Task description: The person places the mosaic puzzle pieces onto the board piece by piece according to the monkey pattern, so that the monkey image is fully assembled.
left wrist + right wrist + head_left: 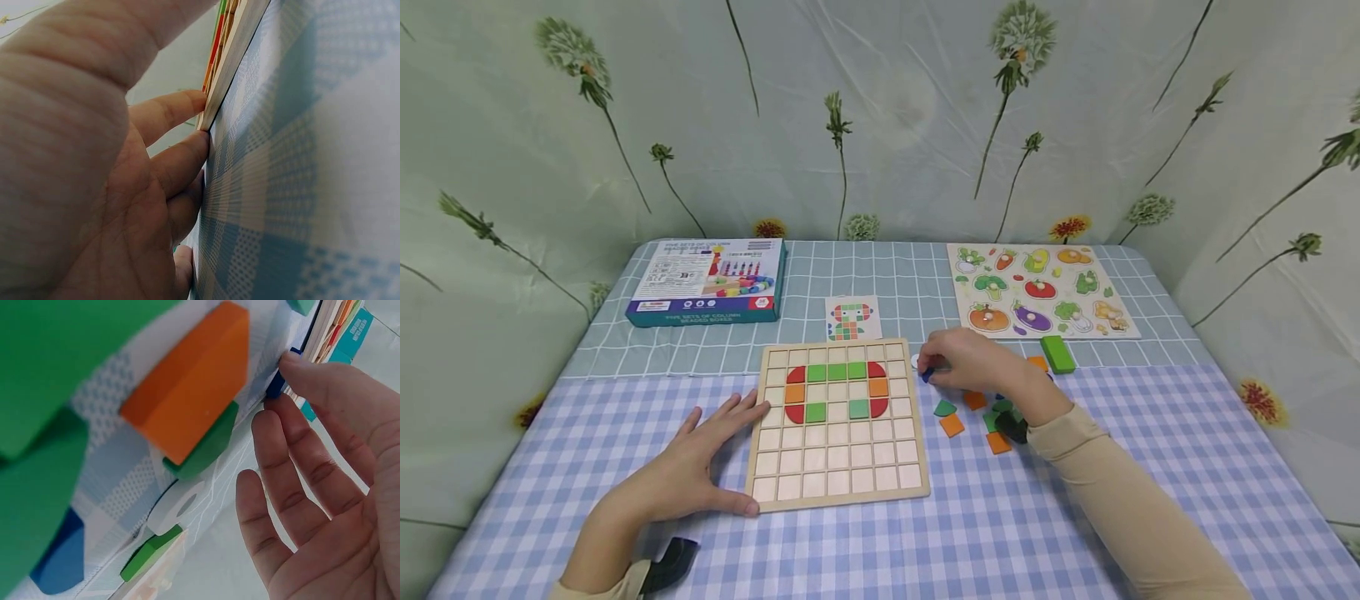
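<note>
A wooden grid board (838,492) lies flat on the checked cloth. Red, orange and green tiles (837,372) form a broken ring in its upper squares. My left hand (688,467) is spread along the board's left edge, thumb at the near corner and fingertips at the side. In the left wrist view, fingers (172,115) reach the board's edge. Just right of the board, my right hand (973,362) pinches a small dark blue piece (275,384) between thumb and forefinger. Loose orange (952,426) and green (945,408) pieces are scattered beneath and around the right wrist.
A pattern card (852,318) lies behind the board. At the back left is a beaded-column toy box (706,283). A vegetable puzzle board (1037,292) lies at the back right, with a green block (1057,354) before it. Printed flower fabric (880,125) hangs behind.
</note>
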A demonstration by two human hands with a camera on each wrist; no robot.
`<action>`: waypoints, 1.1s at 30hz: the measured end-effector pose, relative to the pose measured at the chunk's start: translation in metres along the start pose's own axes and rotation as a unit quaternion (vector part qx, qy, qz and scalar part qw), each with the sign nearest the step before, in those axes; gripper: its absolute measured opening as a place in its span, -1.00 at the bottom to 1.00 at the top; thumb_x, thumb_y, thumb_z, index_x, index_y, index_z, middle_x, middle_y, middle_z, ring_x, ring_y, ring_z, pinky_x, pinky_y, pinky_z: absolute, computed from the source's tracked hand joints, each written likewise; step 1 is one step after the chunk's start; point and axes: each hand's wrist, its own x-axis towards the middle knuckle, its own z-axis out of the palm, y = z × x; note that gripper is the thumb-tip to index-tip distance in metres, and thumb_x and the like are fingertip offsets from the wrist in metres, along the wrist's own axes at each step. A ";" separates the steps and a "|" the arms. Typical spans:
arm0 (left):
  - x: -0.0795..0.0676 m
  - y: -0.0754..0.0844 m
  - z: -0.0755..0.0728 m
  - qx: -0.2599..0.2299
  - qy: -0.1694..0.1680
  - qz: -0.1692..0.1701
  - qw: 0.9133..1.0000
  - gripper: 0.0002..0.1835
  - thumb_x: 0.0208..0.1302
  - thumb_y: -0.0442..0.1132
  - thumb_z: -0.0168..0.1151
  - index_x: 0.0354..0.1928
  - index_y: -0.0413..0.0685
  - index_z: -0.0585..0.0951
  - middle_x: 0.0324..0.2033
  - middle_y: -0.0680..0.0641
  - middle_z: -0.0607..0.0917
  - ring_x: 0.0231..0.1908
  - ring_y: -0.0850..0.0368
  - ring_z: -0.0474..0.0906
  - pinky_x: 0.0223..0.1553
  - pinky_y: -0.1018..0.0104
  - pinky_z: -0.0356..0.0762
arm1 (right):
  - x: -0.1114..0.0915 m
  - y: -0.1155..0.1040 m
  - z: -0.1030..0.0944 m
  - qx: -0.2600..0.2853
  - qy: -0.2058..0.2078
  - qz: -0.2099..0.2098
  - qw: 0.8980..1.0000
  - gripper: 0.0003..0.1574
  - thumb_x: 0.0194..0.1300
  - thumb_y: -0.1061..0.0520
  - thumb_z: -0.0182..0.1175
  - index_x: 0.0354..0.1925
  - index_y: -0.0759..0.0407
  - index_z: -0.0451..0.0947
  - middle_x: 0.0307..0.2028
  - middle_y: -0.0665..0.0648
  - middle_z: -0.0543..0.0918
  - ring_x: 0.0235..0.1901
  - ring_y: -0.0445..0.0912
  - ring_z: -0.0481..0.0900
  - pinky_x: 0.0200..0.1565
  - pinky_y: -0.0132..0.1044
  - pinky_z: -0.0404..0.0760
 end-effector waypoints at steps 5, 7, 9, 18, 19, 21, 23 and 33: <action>0.000 0.000 0.000 0.001 0.000 -0.001 1.000 0.33 -0.22 0.43 0.69 0.65 0.23 0.31 0.71 -0.17 0.16 0.69 -0.44 -0.08 0.53 -0.67 -0.42 | -0.002 -0.003 0.000 -0.016 0.003 -0.006 1.000 -0.89 0.38 0.20 0.44 -0.14 0.03 0.80 -0.20 -0.03 0.70 -0.24 -0.20 0.57 -0.07 -0.27 0.69; 0.000 0.000 0.000 0.002 0.000 -0.002 1.000 0.33 -0.22 0.43 0.68 0.65 0.24 0.31 0.71 -0.17 0.15 0.69 -0.44 -0.09 0.53 -0.67 -0.42 | -0.002 -0.003 0.001 -0.024 0.004 -0.009 1.000 -0.90 0.39 0.19 0.44 -0.13 0.04 0.81 -0.20 -0.02 0.71 -0.25 -0.20 0.56 -0.09 -0.28 0.69; 0.000 0.000 0.000 0.004 0.000 -0.002 1.000 0.34 -0.23 0.44 0.68 0.65 0.24 0.30 0.71 -0.17 0.16 0.69 -0.44 -0.09 0.53 -0.67 -0.41 | -0.003 -0.003 0.001 -0.031 0.005 -0.011 0.999 -0.91 0.39 0.18 0.45 -0.14 0.05 0.81 -0.21 -0.03 0.71 -0.26 -0.21 0.55 -0.10 -0.30 0.68; 0.000 0.000 0.000 0.002 0.001 0.000 1.000 0.33 -0.22 0.43 0.69 0.66 0.24 0.30 0.72 -0.17 0.15 0.69 -0.44 -0.10 0.53 -0.67 -0.43 | -0.005 -0.004 0.000 -0.012 -0.020 0.008 1.000 -0.90 0.40 0.15 0.45 -0.12 0.07 0.78 -0.34 -0.07 0.71 -0.35 -0.24 0.53 -0.21 -0.39 0.62; 0.000 0.000 -0.001 0.002 0.001 0.000 1.000 0.33 -0.22 0.42 0.69 0.66 0.24 0.30 0.72 -0.17 0.15 0.69 -0.44 -0.09 0.53 -0.67 -0.43 | -0.006 -0.004 -0.001 -0.001 -0.026 0.012 1.000 -0.88 0.40 0.14 0.45 -0.10 0.07 0.78 -0.35 -0.07 0.70 -0.36 -0.24 0.52 -0.23 -0.39 0.61; 0.000 0.001 -0.001 0.002 0.000 0.000 1.000 0.33 -0.21 0.42 0.68 0.66 0.24 0.30 0.72 -0.17 0.15 0.69 -0.44 -0.09 0.53 -0.67 -0.42 | -0.008 -0.004 -0.001 0.021 -0.039 0.020 0.999 -0.83 0.40 0.15 0.45 -0.05 0.08 0.77 -0.38 -0.07 0.70 -0.38 -0.24 0.52 -0.25 -0.40 0.61; 0.000 0.001 -0.001 0.002 0.000 0.000 1.000 0.33 -0.21 0.42 0.68 0.66 0.25 0.30 0.72 -0.17 0.14 0.69 -0.44 -0.09 0.53 -0.67 -0.42 | -0.011 -0.004 -0.002 0.041 -0.050 0.021 0.998 -0.77 0.40 0.16 0.45 0.01 0.10 0.76 -0.38 -0.07 0.69 -0.40 -0.25 0.52 -0.26 -0.40 0.61; 0.000 0.001 -0.001 -0.001 -0.002 -0.004 1.000 0.33 -0.21 0.41 0.69 0.66 0.23 0.30 0.71 -0.18 0.14 0.69 -0.45 -0.10 0.52 -0.67 -0.43 | -0.012 -0.002 0.000 0.060 -0.053 0.007 0.997 -0.73 0.41 0.24 0.40 0.06 0.15 0.75 -0.40 -0.07 0.68 -0.44 -0.27 0.50 -0.30 -0.42 0.58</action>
